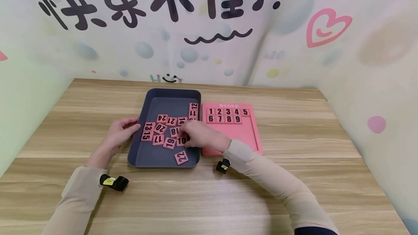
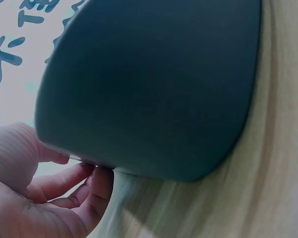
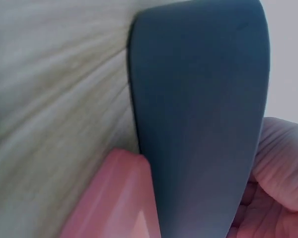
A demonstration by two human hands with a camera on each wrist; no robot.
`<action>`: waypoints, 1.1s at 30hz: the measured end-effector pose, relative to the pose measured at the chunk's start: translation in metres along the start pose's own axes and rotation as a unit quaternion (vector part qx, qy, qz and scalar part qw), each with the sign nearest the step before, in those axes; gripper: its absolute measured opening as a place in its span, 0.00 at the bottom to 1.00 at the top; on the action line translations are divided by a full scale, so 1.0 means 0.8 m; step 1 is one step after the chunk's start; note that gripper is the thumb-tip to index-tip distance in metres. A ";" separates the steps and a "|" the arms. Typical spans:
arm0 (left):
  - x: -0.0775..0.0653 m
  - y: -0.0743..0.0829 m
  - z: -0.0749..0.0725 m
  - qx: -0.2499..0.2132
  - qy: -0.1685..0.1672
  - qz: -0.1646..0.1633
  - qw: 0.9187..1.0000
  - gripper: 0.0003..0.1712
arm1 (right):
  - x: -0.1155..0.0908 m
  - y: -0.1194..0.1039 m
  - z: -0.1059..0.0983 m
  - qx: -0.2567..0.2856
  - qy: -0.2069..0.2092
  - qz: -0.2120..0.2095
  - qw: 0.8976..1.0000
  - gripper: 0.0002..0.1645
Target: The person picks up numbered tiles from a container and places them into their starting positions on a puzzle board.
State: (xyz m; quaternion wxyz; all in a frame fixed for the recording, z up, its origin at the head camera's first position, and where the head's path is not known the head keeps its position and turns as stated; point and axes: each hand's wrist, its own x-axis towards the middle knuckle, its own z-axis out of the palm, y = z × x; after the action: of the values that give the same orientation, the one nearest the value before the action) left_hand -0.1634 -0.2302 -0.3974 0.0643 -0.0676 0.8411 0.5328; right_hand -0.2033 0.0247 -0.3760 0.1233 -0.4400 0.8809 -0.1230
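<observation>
The left hand [image 1: 120, 132] grips the tray [image 1: 150, 156] by its left rim, while the right hand [image 1: 203, 135], its grip too hidden to tell, reaches among numbered tiles [image 1: 169, 143] inside the tray.

On the table [image 1: 163, 206], loose tiles [image 1: 169, 143] in the tray [image 1: 151, 159], tiles 1–9 [image 1: 228, 112] on the board [image 1: 243, 133] to its right

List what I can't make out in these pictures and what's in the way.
Head view: the number on the part-covered tile just below tile 11; the right hand covers most of it.
Head view: whether that hand pinches anything; its own fingers block the sight.
Left wrist view: the inside of the tray, hidden by its outer wall.
Right wrist view: most of the pink board, cut off by the bottom edge.
</observation>
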 end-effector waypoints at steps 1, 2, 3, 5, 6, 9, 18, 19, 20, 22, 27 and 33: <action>0.000 0.000 0.000 0.000 0.000 0.000 1.000 0.26 | 0.000 -0.001 0.000 -0.003 0.000 0.002 1.000 0.14; 0.000 0.000 0.000 0.000 0.000 0.000 1.000 0.26 | 0.001 -0.001 0.001 -0.007 0.001 0.004 1.000 0.15; 0.000 0.000 0.000 0.001 0.000 0.000 1.000 0.26 | 0.001 -0.002 0.001 -0.010 0.001 0.006 1.000 0.15; 0.000 0.000 0.001 0.002 -0.001 -0.001 1.000 0.26 | 0.001 -0.002 0.002 -0.013 0.004 0.008 1.000 0.17; 0.000 0.000 0.001 0.003 -0.001 -0.001 1.000 0.26 | 0.001 -0.001 0.002 -0.010 0.005 0.010 1.000 0.18; 0.000 0.001 0.001 0.005 -0.002 0.000 1.000 0.26 | 0.001 0.000 0.002 -0.001 0.015 0.010 1.000 0.19; 0.000 0.001 0.002 0.013 0.001 -0.003 1.000 0.26 | -0.015 0.010 -0.022 0.061 0.045 0.009 0.997 0.19; 0.001 0.002 0.002 0.015 0.002 -0.003 1.000 0.26 | -0.019 0.013 -0.025 0.065 0.049 0.009 0.997 0.19; 0.001 0.002 0.003 0.017 0.002 -0.003 1.000 0.26 | -0.022 0.016 -0.027 0.069 0.054 0.009 0.996 0.19; 0.001 0.003 0.003 0.018 0.002 -0.006 1.000 0.26 | -0.030 0.022 -0.033 0.077 0.063 0.006 0.995 0.18; 0.001 0.004 0.005 0.016 -0.003 -0.012 1.000 0.27 | -0.054 0.039 -0.042 0.110 0.087 0.009 0.990 0.17; 0.001 0.004 0.004 0.019 -0.003 -0.015 1.000 0.27 | -0.085 0.066 -0.050 0.121 0.112 0.024 0.986 0.18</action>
State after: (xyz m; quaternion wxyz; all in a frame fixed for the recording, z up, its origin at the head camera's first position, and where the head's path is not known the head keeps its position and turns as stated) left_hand -0.1645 -0.2255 -0.3959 0.0767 -0.0775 0.8498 0.5156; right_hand -0.2161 0.1145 -0.3482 0.0794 -0.3836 0.8783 -0.2741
